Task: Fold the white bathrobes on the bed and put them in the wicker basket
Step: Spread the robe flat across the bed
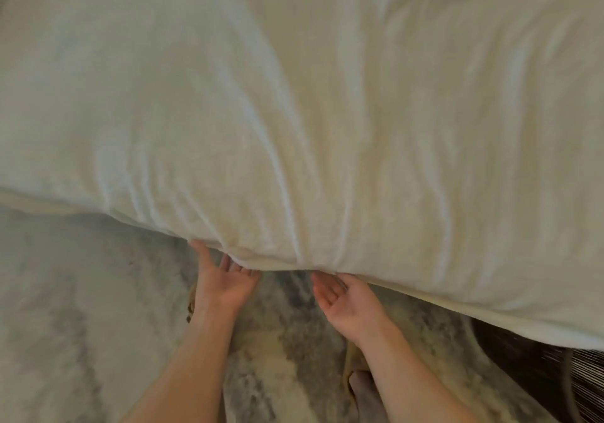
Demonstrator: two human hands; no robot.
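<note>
A large white bathrobe [294, 112] lies spread wide over the bed and fills the upper view, creased toward its near edge. My left hand [225, 285] is palm up at that edge, its fingertips tucked under the cloth and its thumb against the hem. My right hand [343, 298] is also palm up just to the right. Its thumb side is hidden beneath the hem and its other fingers curl loosely. The creases run toward the spot between my hands. A dark woven wicker basket [555, 370] shows at the lower right, partly under the cloth.
A mottled grey and beige rug [81, 308] covers the floor below the cloth's edge. Part of a foot [362, 390] shows between my forearms at the bottom.
</note>
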